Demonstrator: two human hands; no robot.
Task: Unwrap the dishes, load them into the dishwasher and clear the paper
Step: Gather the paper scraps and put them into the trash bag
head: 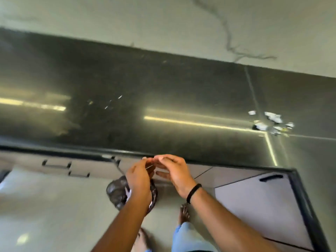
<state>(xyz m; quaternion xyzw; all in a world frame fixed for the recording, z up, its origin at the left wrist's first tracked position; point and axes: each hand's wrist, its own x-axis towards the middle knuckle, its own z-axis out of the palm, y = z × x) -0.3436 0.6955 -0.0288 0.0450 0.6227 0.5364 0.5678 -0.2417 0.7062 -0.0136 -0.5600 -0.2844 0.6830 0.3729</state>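
Observation:
My two hands meet at the front edge of the dark countertop [163, 106]. My left hand [139, 177] has its fingers curled and seems to pinch a thin white paper scrap [149, 167]. My right hand [175, 171] is cupped over it with fairly straight fingers, and small white bits show at its fingertips. A cluster of torn white paper scraps [271, 122] lies on the countertop at the far right. Directly below my hands stands a bin lined with a dark plastic bag [116, 190], partly hidden by my left forearm. No dishes or dishwasher are in view.
Grey cabinet drawers with black handles [56, 165] run under the counter on the left. A cabinet door [260, 206] is on the right, where the counter turns a corner. My bare feet [184, 213] stand on the pale tiled floor. A marble wall rises behind the counter.

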